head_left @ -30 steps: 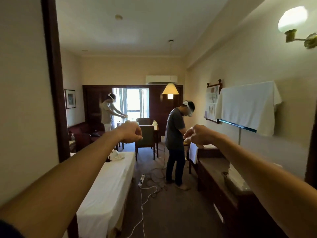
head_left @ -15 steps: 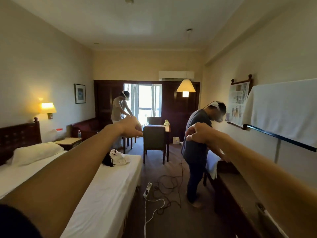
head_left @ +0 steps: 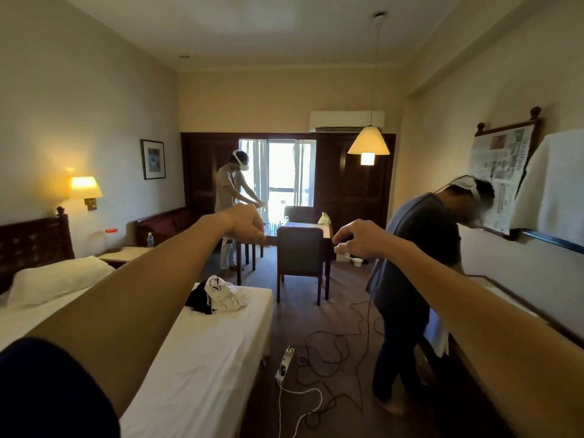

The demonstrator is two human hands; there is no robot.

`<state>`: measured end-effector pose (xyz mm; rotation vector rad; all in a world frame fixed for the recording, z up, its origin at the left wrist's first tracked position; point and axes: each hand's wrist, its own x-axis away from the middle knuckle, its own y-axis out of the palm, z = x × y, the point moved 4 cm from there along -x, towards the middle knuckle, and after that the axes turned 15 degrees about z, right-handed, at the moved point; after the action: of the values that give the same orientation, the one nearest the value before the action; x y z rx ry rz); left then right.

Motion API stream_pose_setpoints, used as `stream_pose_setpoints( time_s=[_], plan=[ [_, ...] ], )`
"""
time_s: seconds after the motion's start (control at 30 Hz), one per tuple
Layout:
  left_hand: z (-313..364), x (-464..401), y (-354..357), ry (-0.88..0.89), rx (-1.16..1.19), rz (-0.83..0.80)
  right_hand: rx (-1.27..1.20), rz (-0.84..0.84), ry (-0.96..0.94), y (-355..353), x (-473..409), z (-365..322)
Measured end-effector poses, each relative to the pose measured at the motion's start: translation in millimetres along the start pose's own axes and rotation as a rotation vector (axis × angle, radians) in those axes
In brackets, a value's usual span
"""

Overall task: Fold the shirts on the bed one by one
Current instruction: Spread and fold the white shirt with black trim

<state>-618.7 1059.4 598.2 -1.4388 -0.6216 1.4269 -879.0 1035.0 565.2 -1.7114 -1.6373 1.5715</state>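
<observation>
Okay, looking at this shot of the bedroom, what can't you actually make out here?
Head view:
- Shirts: bunched in a dark and white heap on the bed; how many, too crumpled to count.
- Left hand: seen from behind, its grip unclear.
- Pillow: frame edge cuts it off.
- Wall newspaper: print too small.

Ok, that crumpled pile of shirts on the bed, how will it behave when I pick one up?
The shirts lie in a soft crumpled heap, so one will likely hang limp and floppy. Black and white pieces overlap, so lifting one may drag another along. It probably weighs little: the bed sheet barely dents under it.
</observation>
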Motion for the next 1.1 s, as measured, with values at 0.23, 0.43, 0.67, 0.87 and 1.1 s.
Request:
stream_pose_setpoints(
  time_s=[0.23,0.43,0.67,0.87,1.1],
  plan=[
    [-69,-154,68,0.011,-0.031,-0.054,-0.067,0.017,0.033,84,-147,59],
    [-98,-276,151,0.06,-0.016,-0.105,-0.042,-0.019,0.011,143,-267,117],
    [-156,-407,222,-0.028,0.013,-0.069,-0.008,-0.108,-0.071,203,-415,178],
    [-229,-484,268,-0.142,0.062,-0.061,-0.033,-0.14,-0.166,277,-529,206],
    [-348,-545,331,-0.245,0.137,-0.101,-0.079,-0.207,-0.193,413,-646,213]
  ],
)
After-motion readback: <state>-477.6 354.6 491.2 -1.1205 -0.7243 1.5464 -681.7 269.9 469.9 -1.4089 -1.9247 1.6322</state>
